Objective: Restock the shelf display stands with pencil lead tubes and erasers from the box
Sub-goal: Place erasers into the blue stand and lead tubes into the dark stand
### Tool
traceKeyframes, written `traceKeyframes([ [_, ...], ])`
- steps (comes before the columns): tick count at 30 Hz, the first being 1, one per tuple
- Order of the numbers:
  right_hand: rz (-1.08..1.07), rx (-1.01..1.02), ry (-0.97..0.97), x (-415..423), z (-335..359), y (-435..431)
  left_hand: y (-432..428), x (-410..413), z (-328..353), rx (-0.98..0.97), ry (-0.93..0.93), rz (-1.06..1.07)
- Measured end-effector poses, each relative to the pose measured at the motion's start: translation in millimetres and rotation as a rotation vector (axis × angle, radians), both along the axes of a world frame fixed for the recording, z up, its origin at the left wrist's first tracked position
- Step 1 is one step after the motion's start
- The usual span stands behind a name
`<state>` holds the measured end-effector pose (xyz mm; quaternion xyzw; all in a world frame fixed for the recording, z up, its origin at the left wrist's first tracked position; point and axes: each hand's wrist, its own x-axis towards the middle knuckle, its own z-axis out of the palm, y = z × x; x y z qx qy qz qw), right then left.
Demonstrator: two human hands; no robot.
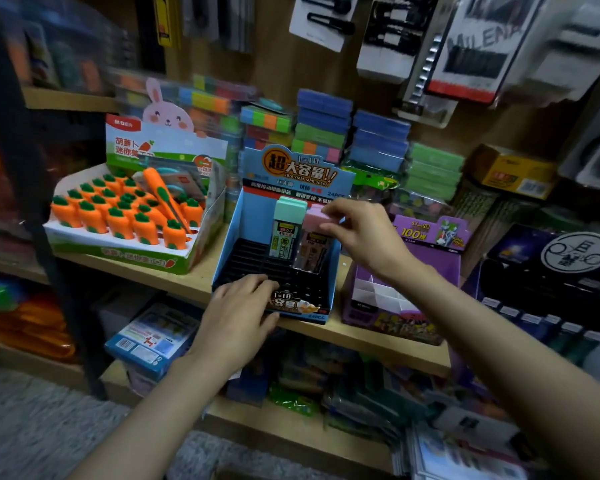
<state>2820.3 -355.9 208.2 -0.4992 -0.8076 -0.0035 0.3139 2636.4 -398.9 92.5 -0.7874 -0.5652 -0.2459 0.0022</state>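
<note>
Fingers (340, 206) of the right hand (361, 233) are pinching the cap of the pink tube (312, 249), index on its upper edge and thumb on the near side, while the other fingers are curling loosely behind. That forearm is reaching in from the lower right, with the wrist bending down toward the tube. The left hand (238, 313) is holding the front wall of the blue stand (231, 237), its fingers lying over the lip onto the black slotted insert and its thumb pressing along the printed front panel. Its forearm is coming up from the bottom edge.

The blue stand is sitting on a wooden shelf (194, 278). A carrot box (125, 220) is standing to its left and a purple stand (361, 306) just beside it on the right. Coloured note stacks (323, 133) are piling up behind, and cards (388, 36) are hanging on the wall above. Lower shelves are showing more packs, blurred.

The pink tube is standing in the back right slots of the blue stand, its long axis near upright and leaning slightly, cap pointing up and clear body pointing down. The green tube (288, 226) is standing upright just beside it on the left, cap up.
</note>
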Motion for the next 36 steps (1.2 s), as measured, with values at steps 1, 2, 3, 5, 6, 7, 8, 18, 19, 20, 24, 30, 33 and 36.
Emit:
traceKeyframes([
  [1, 0.003, -0.009, -0.013, 1.8, 2.9, 1.2, 0.5, -0.6, 0.0, 0.006, -0.005, -0.004],
  [2, 0.006, -0.024, -0.028, 3.8, 5.0, 2.6, 0.6, -0.8, -0.4, 0.012, -0.009, -0.005],
  [3, 0.005, -0.044, -0.046, 6.2, 6.7, 4.5, 0.8, -0.5, -0.4, 0.019, -0.016, -0.001],
  [5, -0.010, -0.081, -0.082, 10.0, 5.9, 7.2, 1.1, 1.0, -0.4, 0.036, -0.031, 0.009],
  [6, -0.020, -0.087, -0.086, 10.8, 4.0, 7.4, 0.8, 1.9, -0.1, 0.042, -0.034, 0.014],
  [7, -0.027, -0.081, -0.077, 10.7, 1.5, 7.2, 0.7, 2.5, 0.4, 0.045, -0.037, 0.017],
  [8, -0.031, -0.056, -0.073, 10.0, -2.1, 6.7, 0.4, 2.4, 0.8, 0.045, -0.038, 0.017],
  [18, -0.069, 0.121, -0.349, 8.3, -6.7, -5.1, -16.5, -3.2, 20.6, 0.052, -0.180, -0.101],
  [19, -0.053, 0.104, -0.362, 10.0, -7.9, -14.8, -20.6, -3.4, 24.0, 0.041, -0.186, -0.126],
  [20, -0.034, 0.086, -0.375, 11.9, -10.8, -26.9, -24.8, -3.9, 26.4, 0.037, -0.178, -0.153],
  [24, 0.052, -0.031, -0.390, 31.2, -40.6, -90.8, -41.7, -6.1, 21.3, 0.073, -0.089, -0.231],
  [30, 0.066, -0.427, -0.424, 69.6, -135.3, -174.7, -71.6, 14.0, -43.5, -0.354, -0.078, -0.385],
  [33, 0.009, -0.630, -0.368, 85.1, -191.8, -202.5, -96.6, 31.7, -113.2, -0.613, -0.203, -0.341],
  [36, -0.047, -0.818, -0.294, 98.7, -243.9, -222.2, -133.9, 44.4, -191.2, -0.837, -0.384, -0.138],
])
